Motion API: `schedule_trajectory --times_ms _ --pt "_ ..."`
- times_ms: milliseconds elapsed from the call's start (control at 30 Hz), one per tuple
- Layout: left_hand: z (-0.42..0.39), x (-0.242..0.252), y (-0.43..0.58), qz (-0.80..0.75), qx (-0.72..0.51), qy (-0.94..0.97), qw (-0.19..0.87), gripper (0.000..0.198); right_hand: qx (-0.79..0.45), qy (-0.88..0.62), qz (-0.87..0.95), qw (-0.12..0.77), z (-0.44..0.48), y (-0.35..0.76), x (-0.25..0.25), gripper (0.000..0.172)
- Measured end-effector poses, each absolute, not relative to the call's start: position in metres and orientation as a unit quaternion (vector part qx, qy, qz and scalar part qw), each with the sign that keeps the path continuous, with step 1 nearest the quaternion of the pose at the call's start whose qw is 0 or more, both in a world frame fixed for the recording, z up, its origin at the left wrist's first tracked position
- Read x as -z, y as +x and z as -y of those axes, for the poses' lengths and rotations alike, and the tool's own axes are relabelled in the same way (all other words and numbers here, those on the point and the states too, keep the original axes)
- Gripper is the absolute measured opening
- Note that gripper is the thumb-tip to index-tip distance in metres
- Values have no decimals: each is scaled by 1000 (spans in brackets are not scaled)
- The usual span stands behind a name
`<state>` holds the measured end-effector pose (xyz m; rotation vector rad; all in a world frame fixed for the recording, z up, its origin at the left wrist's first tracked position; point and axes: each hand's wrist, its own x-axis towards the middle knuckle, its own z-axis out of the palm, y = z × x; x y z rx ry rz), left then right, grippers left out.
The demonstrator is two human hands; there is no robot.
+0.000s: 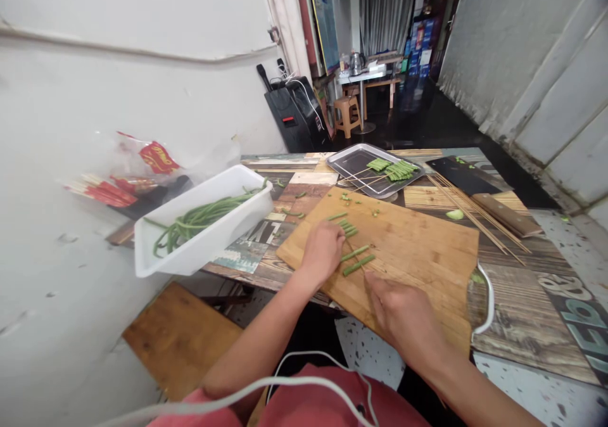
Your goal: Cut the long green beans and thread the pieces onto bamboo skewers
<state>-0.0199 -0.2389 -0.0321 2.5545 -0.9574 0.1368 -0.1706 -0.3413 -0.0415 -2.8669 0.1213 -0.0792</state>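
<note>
On the wooden cutting board (418, 243), my left hand (324, 249) is closed, its fingertips pinching short green bean pieces (349, 229) laid side by side. My right hand (401, 306) is closed around the lower end of a thin bamboo skewer (363, 266), which points up and left toward those pieces. Two more cut lengths of bean (359, 265) lie between the hands, close to the skewer. My fingers hide part of the bean pieces and the skewer's tip. Small green scraps (346, 197) are scattered near the board's far edge.
A white plastic bin (204, 243) of long green beans (199, 218) stands left. Behind the board, a metal tray (354, 161) bears skewered beans (399, 170). Loose skewers (468, 218) and a cleaver (506, 215) lie right. A white cable (304, 379) crosses my lap.
</note>
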Motion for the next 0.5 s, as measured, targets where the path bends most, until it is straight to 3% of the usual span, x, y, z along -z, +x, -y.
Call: schedule_trajectory --times_ms 267,500 --pt "236 36 -18 350 -44 908 226 12 14 -987 -52 149 340 -171 35 24" --pt "236 34 -21 339 -14 909 241 10 77 -985 -33 153 345 -175 46 26"
